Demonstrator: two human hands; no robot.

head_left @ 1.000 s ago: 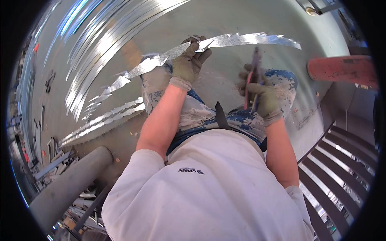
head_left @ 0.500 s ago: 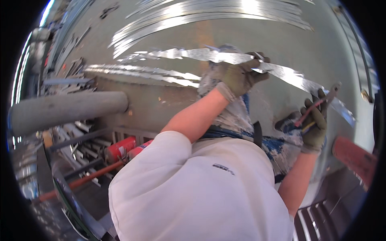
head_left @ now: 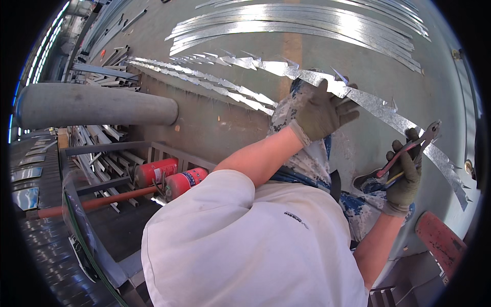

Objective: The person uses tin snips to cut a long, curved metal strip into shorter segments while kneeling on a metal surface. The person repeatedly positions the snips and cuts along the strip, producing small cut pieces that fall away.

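A long shiny metal strip with cut, pointed tabs sticking up along its edge runs across in front of me. My left hand, in a grey-green glove, lies at the strip's middle. Its fingers are spread, and the thumb reaches onto the metal. My right hand, gloved too, is closed around red-handled pliers. Their jaws point up and right, beside the strip's right part. Whether the right fingers also touch the strip is hard to see. Similar tabbed strips lie to the left.
A stack of flat metal strips lies on the floor ahead. On the left are a thick grey pipe, a dark metal frame, metal offcuts and two red cylinders. A worn red piece stands at right.
My left hand's fingers have gone from curled around the strip to spread apart. My right hand still grips the pliers. The whole view has shifted slightly.
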